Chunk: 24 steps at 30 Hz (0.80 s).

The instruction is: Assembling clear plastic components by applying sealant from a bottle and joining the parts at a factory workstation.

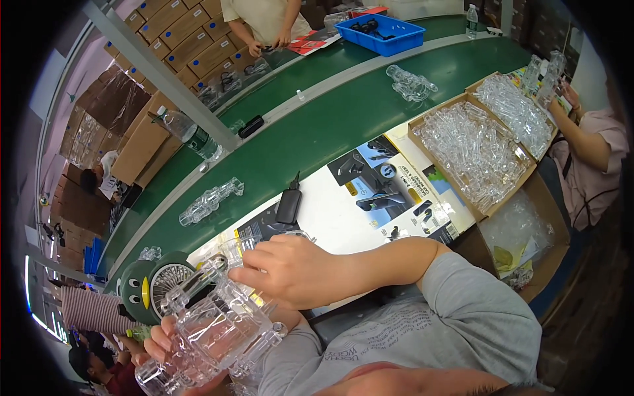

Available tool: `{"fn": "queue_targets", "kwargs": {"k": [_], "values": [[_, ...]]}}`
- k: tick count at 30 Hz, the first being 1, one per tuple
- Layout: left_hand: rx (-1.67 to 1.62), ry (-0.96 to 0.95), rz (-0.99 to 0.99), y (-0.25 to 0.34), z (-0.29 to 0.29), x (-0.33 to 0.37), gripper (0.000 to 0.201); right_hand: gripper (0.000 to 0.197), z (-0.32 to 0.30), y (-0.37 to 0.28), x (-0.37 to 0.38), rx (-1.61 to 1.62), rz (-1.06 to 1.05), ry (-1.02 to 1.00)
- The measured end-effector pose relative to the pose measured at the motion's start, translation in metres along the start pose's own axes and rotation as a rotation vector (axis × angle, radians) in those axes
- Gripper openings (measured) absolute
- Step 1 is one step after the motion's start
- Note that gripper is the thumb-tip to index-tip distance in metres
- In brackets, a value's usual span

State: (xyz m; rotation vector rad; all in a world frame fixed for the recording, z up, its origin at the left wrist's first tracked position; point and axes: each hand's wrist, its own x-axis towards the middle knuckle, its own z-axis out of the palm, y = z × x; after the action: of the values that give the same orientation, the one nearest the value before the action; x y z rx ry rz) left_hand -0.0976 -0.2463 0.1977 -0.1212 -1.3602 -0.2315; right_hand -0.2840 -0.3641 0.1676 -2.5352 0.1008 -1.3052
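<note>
A clear plastic assembly [221, 330] with tubes and rods is held tilted at the lower left. My left hand [162, 343] grips it from below and behind, fingers partly seen through the plastic. Over its upper end is my right hand [284, 267], fingers curled and closed on a clear part there; the fingertips are partly hidden. Just beyond my right hand, a small black bottle with a pointed tip [288, 206] lies on the printed sheets [389, 191]. A similar clear assembly [211, 201] rests on the green conveyor belt [290, 145].
A green desk fan [142, 284] stands by the held assembly. To the right, cardboard trays [487, 214] hold many clear parts. Another clear assembly [411, 84], a water bottle [191, 135] and a blue bin [380, 43] are farther off. Co-workers sit at right and across.
</note>
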Motion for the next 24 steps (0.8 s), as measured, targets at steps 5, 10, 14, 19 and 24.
{"fn": "queue_targets", "kwargs": {"k": [5, 10, 14, 19, 24], "values": [[0.439, 0.483, -0.064, -0.033, -0.008, -0.005, 0.084, 0.055, -0.008, 0.026, -0.001, -0.01, 0.109, -0.091], [0.846, 0.375, -0.203, -0.086, -0.015, 0.026, 0.069, 0.044, 0.001, 0.093, 0.024, -0.056, 0.238, -0.004], [0.82, 0.559, 0.022, -0.102, -0.024, 0.021, 0.057, 0.044, -0.034, 0.19, 0.004, -0.348, 0.482, -0.061], [0.729, 0.629, 0.169, -0.07, -0.02, 0.025, 0.04, 0.05, -0.043, 0.288, -0.02, -0.606, 0.725, -0.387], [0.699, 0.659, 0.162, -0.089, -0.016, 0.022, 0.036, 0.054, -0.092, 0.35, -0.074, -0.861, 0.854, -0.499]]}}
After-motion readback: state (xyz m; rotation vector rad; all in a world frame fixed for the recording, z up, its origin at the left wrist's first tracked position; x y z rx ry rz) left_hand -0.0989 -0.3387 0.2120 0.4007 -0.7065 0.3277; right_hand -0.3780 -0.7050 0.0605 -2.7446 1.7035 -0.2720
